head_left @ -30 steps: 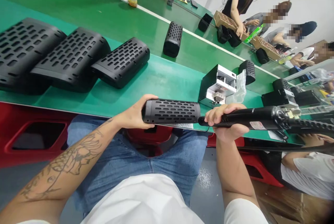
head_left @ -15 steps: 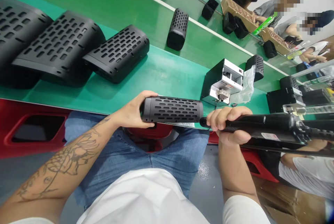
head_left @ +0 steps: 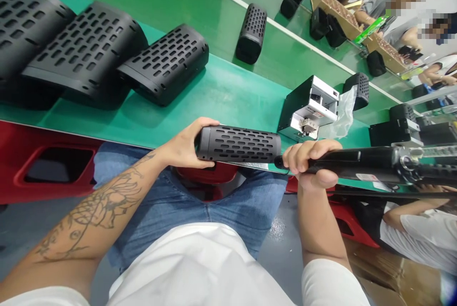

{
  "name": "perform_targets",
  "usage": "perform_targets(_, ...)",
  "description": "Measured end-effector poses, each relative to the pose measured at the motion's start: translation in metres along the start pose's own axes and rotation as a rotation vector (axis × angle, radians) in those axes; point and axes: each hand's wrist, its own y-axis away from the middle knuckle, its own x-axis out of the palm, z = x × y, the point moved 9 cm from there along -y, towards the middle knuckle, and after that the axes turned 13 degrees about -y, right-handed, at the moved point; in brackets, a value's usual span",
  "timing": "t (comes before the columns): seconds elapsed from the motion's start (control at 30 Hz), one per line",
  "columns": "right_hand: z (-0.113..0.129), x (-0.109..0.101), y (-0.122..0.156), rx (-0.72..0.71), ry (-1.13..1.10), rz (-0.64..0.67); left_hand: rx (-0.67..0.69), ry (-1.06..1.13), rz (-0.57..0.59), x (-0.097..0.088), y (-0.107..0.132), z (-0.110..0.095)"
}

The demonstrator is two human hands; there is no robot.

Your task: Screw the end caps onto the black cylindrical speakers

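Observation:
My left hand [head_left: 187, 146] grips the left end of a black slotted housing [head_left: 244, 144], thumb on its far edge and fingers on the near one. The housing lies sideways at the front edge of the green bench. My right hand [head_left: 314, 161] is wrapped round a black electric screwdriver [head_left: 364, 165], held level with its tip end pointing left against the housing's right end. The bit and the exact contact spot are hidden. Behind my right hand stands a black and silver screw feeder [head_left: 310, 108].
Several like housings [head_left: 166, 63] rest at the left of the bench. One more housing [head_left: 252, 32] stands on the darker green strip beyond. A clear plastic bag [head_left: 342, 115] lies beside the feeder. Co-workers sit along a cardboard box [head_left: 335, 13] at the far right; a red stool [head_left: 53, 168] is at left.
The view has shifted slightly, so the bench things appear moved right and up. Both hands keep their grips; the screwdriver's rear end has swung a little towards the bench.

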Motion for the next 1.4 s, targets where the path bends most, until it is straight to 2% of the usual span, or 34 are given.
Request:
perform_targets(0.17,-0.004,0.003,0.002,0.021,0.03,-0.008,-0.006,-0.008,0.006,-0.002,0.002,-0.001)
perform_targets(0.23,0.0,0.0,0.005,0.014,0.054,-0.066,-0.015,-0.016,0.008,-0.003,0.003,-0.003)
perform_targets(0.3,0.01,-0.012,0.004,-0.004,0.103,-0.147,-0.042,-0.039,0.009,-0.004,0.003,-0.005)
perform_targets(0.37,0.028,-0.038,-0.004,-0.078,0.172,-0.267,-0.064,-0.057,0.004,-0.003,0.001,-0.007)
perform_targets(0.5,0.069,-0.11,-0.029,-0.417,0.383,-0.526,-0.042,-0.045,-0.008,0.005,-0.009,-0.009)
perform_targets(0.57,0.067,-0.139,-0.042,-0.468,0.474,-0.568,-0.029,-0.034,-0.007,0.011,-0.012,-0.006)
perform_targets(0.63,0.054,-0.159,-0.05,-0.443,0.519,-0.564,-0.029,-0.022,0.006,0.016,-0.013,-0.003)
perform_targets(0.77,0.037,-0.173,-0.046,-0.368,0.543,-0.547,-0.097,-0.003,0.054,0.023,-0.008,0.003)
perform_targets(0.87,0.044,-0.164,-0.037,-0.334,0.542,-0.559,-0.145,0.014,0.052,0.025,-0.005,0.005)
perform_targets(0.93,0.052,-0.147,-0.031,-0.319,0.505,-0.558,-0.144,0.022,0.057,0.026,-0.006,0.004)
perform_targets(1.0,0.061,-0.121,-0.025,-0.334,0.432,-0.524,-0.132,0.029,0.067,0.027,-0.008,0.002)
perform_targets(1.1,0.063,-0.067,-0.017,-0.333,0.311,-0.354,-0.122,0.027,0.083,0.026,-0.01,-0.002)
perform_targets(1.2,0.049,-0.013,-0.009,-0.288,0.219,-0.161,-0.14,0.017,0.092,0.024,-0.011,-0.004)
perform_targets(1.27,0.034,0.014,-0.007,-0.252,0.173,-0.08,-0.148,0.019,0.094,0.024,-0.01,-0.005)
perform_targets(1.33,0.017,0.028,-0.007,-0.208,0.135,-0.064,-0.147,0.026,0.092,0.024,-0.01,-0.005)
perform_targets(1.4,0.003,0.033,-0.009,-0.173,0.106,-0.094,-0.136,0.035,0.085,0.024,-0.01,-0.005)
